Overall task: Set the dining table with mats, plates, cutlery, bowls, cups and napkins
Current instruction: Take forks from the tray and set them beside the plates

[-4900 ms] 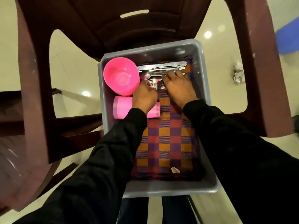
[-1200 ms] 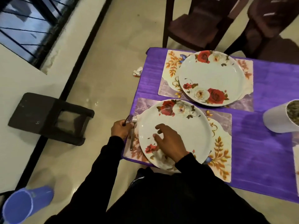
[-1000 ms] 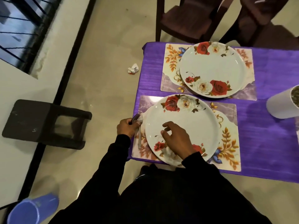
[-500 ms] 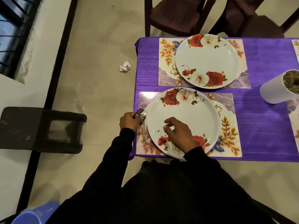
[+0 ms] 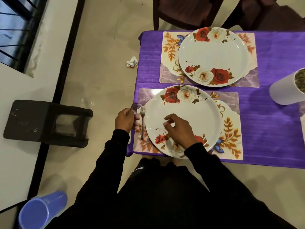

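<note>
Two floral place settings lie on a desk draped in purple cloth, seen from above by the person standing at its near left corner. Each setting is a rectangular mat printed with orange leaves and carrying a round white plate with red and white roses: the far mat holds the far plate, and the near mat holds the near plate, which overhangs the mat's front edge slightly. Two dark chairs stand beyond the desk's far side. On the floor to the left sits a dark stool lying on its side, and a blue plastic cup shows at the lower left corner. A white cylindrical container stands on the cloth at the right edge. A crumpled scrap of paper lies on the floor near the desk's far left corner. The right hand hovers over the near plate, fingers loosely curled and holding nothing. The left hand, just off the desk's left edge, is clenched around a bundle of forks, tines pointing away. One fork lies released on the near mat, just beside the plate's left rim, tines pointing to the far side.
</note>
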